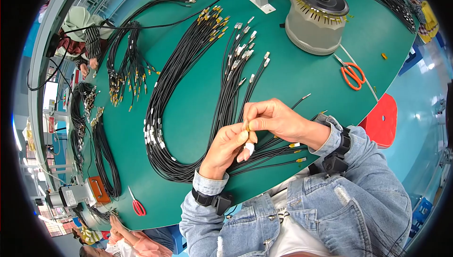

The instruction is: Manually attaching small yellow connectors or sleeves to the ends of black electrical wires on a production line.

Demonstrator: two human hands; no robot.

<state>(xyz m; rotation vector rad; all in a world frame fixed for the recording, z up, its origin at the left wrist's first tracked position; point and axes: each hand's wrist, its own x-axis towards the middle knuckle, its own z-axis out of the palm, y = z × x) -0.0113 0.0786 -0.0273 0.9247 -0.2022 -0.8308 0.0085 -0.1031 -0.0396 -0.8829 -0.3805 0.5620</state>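
My left hand and my right hand meet above the near side of the green table. Both are closed in a pinch, thumbs and fingertips together on a small yellow piece; its exact kind is too small to tell. Something white shows at the fingers of my left hand. Beneath and around my hands runs a large bundle of black cables, bent in a U. Yellow-tagged ends lie at its far end, and white-tagged ends spread beyond my hands. More loose cable ends reach under my right wrist.
Orange-handled scissors lie at right, below a grey round dispenser. Red-handled scissors lie near left. More cable bundles cover the left side. A red stool stands at the right edge. Other people sit left.
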